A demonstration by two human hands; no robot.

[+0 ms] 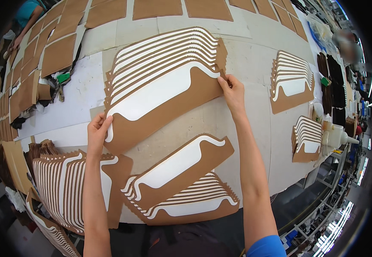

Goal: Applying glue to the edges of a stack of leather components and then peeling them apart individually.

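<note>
A fanned stack of brown pieces (164,107) with white shaped panels lies across the middle of the worktable. My left hand (101,127) pinches the left end of the front piece. My right hand (229,87) grips the right end of the same piece between thumb and fingers, both hands closed. Nearer me, another brown-and-white piece (173,162) rests askew on a second fanned stack (194,208). A tall, tightly layered pile (117,205) of similar pieces sits at the lower left, beside my left forearm.
Smaller fanned stacks (293,90) (305,143) sit at the right, near plastic bottles (335,136) and dark strips (335,81). Rows of brown rectangles (57,55) cover the far and left areas of the worktable (263,43). Another person's arm (29,23) reaches in at the upper left.
</note>
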